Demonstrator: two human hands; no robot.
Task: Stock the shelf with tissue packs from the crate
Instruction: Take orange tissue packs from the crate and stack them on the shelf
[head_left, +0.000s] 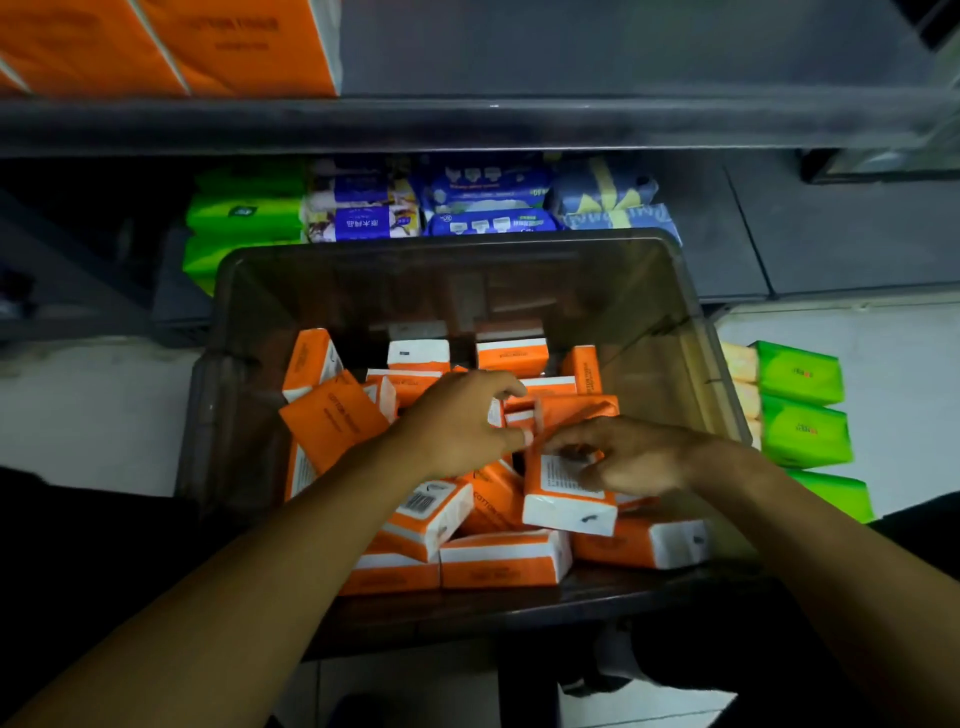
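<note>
A dark translucent crate (244, 312) on the floor holds several orange-and-white tissue packs (501, 564) in a loose heap. My right hand (631, 460) grips one upright pack (566, 499) near the crate's middle, fingers curled over its top edge. My left hand (457, 421) reaches in beside it, fingers curled round the same pack's upper left corner. Above, the grey shelf (571, 119) carries orange tissue packs (171, 47) at its left end, with bare shelf to their right.
The lower shelf behind the crate holds green packs (244, 218), blue and white packs (488, 202) and pale blue packs (613, 202). Green packs (802, 405) and yellow ones (740, 364) lie on the floor right of the crate. White floor lies to the left.
</note>
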